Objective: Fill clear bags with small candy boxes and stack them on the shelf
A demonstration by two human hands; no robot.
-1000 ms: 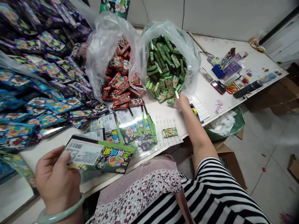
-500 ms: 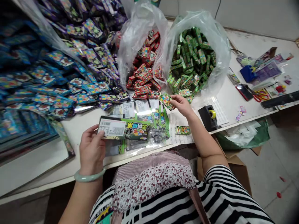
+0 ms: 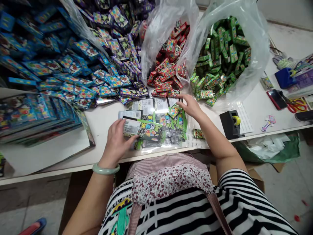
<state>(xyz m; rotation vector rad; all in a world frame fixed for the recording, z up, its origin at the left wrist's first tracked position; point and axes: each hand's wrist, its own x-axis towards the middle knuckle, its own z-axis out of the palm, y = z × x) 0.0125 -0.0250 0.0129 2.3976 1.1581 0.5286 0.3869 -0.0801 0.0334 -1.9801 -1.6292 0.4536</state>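
The right hand (image 3: pixel 192 106) pinches 1 small green packet (image 3: pixel 174 111) between thumb and fingertips, holding it just above the fanned row of flat printed sleeves (image 3: pixel 168 122) on the table (image 3: pixel 102 120). The left hand (image 3: pixel 116 142) presses its fingers closed on 1 green and black sleeve (image 3: pixel 144 130), with the thumb on the white barcode label; this sleeve lies at 9 o'clock from the small packet and it seems to rest on the pile, though the edge is hard to see. A pale green bangle (image 3: pixel 106 169) sits on the left wrist.

At 5 o'clock from the right hand, 1 more green packet (image 3: pixel 198 133) lies alone on a printed sheet. At 12 o'clock stand 2 clear bags, the bag of red packets (image 3: pixel 168 68) and the bag of green packets (image 3: pixel 220 62). A black tape dispenser (image 3: pixel 231 124) stands at 3 o'clock. Blue and purple packets (image 3: pixel 73 62) are heaped at 10 o'clock.
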